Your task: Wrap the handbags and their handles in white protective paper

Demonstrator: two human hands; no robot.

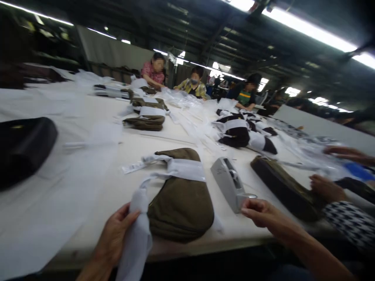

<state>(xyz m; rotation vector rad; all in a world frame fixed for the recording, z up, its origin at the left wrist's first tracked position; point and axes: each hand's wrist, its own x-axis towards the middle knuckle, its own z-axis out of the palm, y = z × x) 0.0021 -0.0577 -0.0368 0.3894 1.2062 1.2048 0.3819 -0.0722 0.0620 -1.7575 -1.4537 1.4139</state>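
Observation:
An olive-brown bag point(183, 203) lies flat before me at the table's near edge, a white paper band point(187, 169) around its upper part. My left hand point(117, 230) pinches the white wrapping paper point(140, 214) on the bag's strap, left of the bag; its loose end hangs toward me. To the right stands a grey tape dispenser point(227, 183). At its near end my right hand point(260, 212) has thumb and fingers pinched together on a clear bit of tape point(249, 196). A white tag point(134, 168) lies beside the bag's top.
Another dark olive bag point(284, 187) lies right of the dispenser, close to a co-worker's hands point(328, 189). A black bag point(26, 148) is at far left near white sheets point(79, 187). Banded bags point(234, 130) and clear plastic cover the table farther back, where several people work.

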